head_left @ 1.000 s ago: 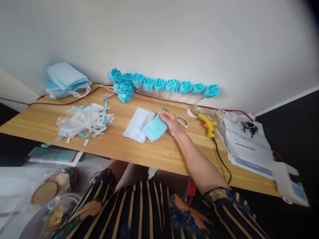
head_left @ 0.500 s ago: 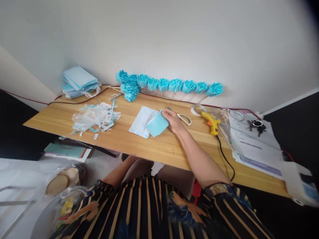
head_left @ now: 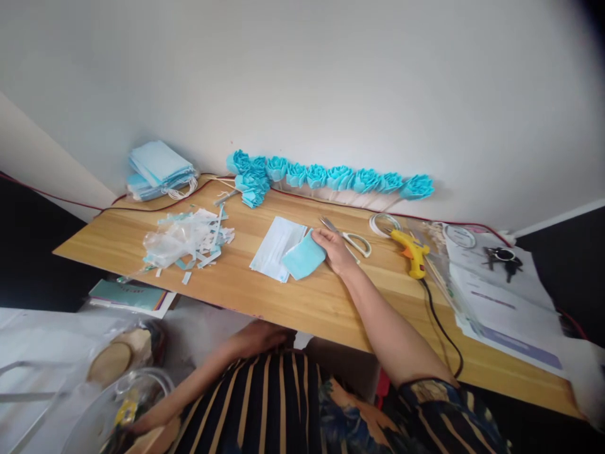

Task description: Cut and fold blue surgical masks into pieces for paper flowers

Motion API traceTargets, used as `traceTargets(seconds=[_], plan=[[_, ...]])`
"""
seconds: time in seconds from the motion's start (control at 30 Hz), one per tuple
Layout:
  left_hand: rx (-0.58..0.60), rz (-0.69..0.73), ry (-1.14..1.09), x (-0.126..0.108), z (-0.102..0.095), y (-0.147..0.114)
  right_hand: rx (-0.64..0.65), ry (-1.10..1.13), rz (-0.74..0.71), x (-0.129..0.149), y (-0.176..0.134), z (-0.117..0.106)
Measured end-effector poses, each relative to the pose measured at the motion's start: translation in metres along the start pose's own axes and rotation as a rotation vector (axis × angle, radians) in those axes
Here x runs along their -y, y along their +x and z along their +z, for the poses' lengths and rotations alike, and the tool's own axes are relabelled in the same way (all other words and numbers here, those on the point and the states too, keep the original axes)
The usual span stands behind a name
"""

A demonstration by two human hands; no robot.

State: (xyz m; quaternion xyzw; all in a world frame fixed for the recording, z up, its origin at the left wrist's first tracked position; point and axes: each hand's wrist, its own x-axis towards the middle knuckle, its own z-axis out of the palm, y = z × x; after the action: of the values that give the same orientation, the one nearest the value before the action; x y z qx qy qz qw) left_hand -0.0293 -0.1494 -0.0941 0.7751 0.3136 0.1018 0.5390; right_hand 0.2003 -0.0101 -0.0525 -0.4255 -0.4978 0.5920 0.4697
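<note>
My right hand (head_left: 334, 251) pinches the upper right corner of a light-blue piece of mask fabric (head_left: 303, 257) just over the table. Part of that piece overlaps a pale pleated face mask (head_left: 273, 247) lying flat. Right behind my right hand is a pair of scissors (head_left: 358, 243) with white handles, partly covered by the hand. Below the table's front edge, my left hand (head_left: 265, 336) is by my lap, dark and blurred, so its fingers cannot be made out.
Blue fabric flowers (head_left: 340, 178) on sticks line the wall. A mask stack (head_left: 163, 165) and a scrap pile (head_left: 184, 239) lie left. A yellow glue gun (head_left: 414, 252), coiled white wire (head_left: 384, 223), keys (head_left: 505, 258) and papers (head_left: 491, 296) lie right; a cord (head_left: 439, 325) crosses the table edge.
My left hand has come up from under the table edge toward my lap. My right hand still holds the blue fabric. The view has tilted slightly, so the table appears lower.
</note>
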Motion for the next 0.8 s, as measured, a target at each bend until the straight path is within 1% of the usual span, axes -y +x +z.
traceTargets(seconds=[0.03,0.07,0.1,0.17,0.23,0.27,0.3,0.33,0.4,0.43,0.47,0.53,0.57,0.63,0.7,0.73,0.8], plan=[[0.119,0.003,-0.037,-0.007,-0.005,-0.015,0.002,0.0,0.004,0.0,0.0,0.0],[0.209,0.01,-0.096,-0.016,-0.013,-0.03,0.003,0.003,0.007,0.0,-0.001,0.0],[0.181,-0.013,-0.132,-0.027,-0.023,-0.044,0.004,0.009,0.008,0.0,-0.001,0.0],[0.069,-0.042,-0.153,-0.052,-0.046,-0.065,0.005,0.023,0.008,-0.001,0.0,0.0],[0.05,0.051,-0.288,-0.075,-0.072,-0.071,-0.005,0.03,0.006,0.0,0.0,0.001],[0.048,0.101,-0.333,-0.084,-0.085,-0.067,-0.019,0.027,0.0,0.002,0.0,0.002],[-0.051,0.131,-0.326,-0.091,-0.096,-0.06,-0.037,0.017,-0.009,0.004,0.0,0.003],[-0.187,0.141,-0.265,-0.096,-0.105,-0.048,-0.056,0.0,-0.024,0.007,-0.001,0.004],[-0.464,0.172,-0.087,-0.098,-0.119,-0.016,-0.091,-0.06,-0.068,0.016,-0.002,0.004],[-0.552,0.184,-0.032,-0.096,-0.124,0.003,-0.104,-0.106,-0.1,0.021,-0.004,0.003],[-0.613,0.215,-0.008,-0.093,-0.128,0.023,-0.113,-0.164,-0.139,0.026,-0.005,0.002],[-0.644,0.27,0.009,-0.086,-0.134,0.061,-0.126,-0.303,-0.232,0.037,-0.008,0.0],[-0.623,0.281,0.015,-0.083,-0.137,0.077,-0.128,-0.374,-0.281,0.042,-0.009,-0.002],[-0.528,0.278,0.018,-0.079,-0.14,0.102,-0.131,-0.49,-0.365,0.053,-0.011,-0.005],[-0.443,0.26,0.007,-0.081,-0.142,0.118,-0.13,-0.575,-0.423,0.065,-0.011,-0.007],[-0.421,0.244,-0.011,-0.083,-0.143,0.124,-0.129,-0.612,-0.445,0.07,-0.011,-0.008],[-0.428,0.216,-0.077,-0.087,-0.142,0.134,-0.141,-0.652,-0.475,0.08,-0.008,-0.01]])
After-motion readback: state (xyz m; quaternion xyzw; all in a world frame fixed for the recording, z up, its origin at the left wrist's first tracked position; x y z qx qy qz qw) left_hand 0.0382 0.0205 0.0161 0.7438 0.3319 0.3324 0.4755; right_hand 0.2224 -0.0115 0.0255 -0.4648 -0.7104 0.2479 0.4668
